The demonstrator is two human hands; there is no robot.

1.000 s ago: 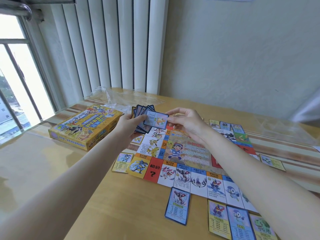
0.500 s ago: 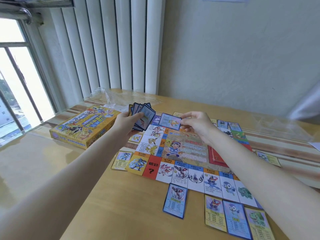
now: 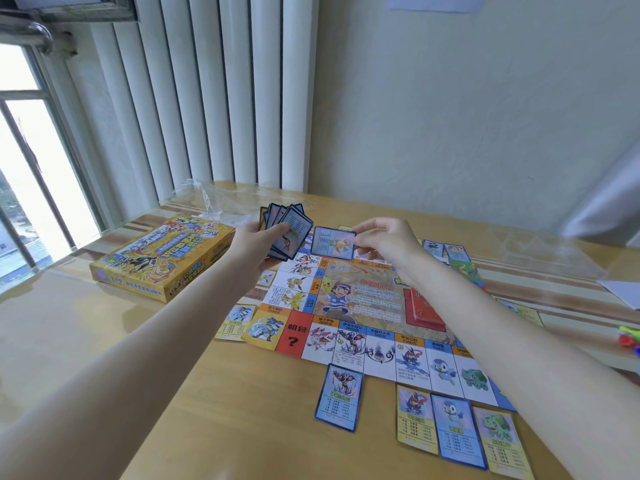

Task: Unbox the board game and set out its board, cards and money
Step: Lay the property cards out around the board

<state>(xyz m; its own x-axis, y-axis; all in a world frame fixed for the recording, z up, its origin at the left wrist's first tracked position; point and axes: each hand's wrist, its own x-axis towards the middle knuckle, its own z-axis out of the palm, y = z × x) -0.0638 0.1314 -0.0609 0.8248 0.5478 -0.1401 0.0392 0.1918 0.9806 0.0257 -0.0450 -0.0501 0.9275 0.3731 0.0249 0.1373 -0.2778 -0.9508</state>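
Left hand (image 3: 254, 242): raised over the colourful paper game board (image 3: 360, 306), fingers curled round a fanned stack of blue-bordered cards (image 3: 285, 230).
Right hand (image 3: 388, 240): extended alongside, a single blue-bordered card (image 3: 333, 242) pinched by its edge.

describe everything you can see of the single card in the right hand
The single card is a thin rectangle with a dark blue border and a pale face showing a small orange figure and a block of tiny print, too small to read. It is held in the air above the far edge of the game board, turned sideways, pinched at its right edge by the right hand.
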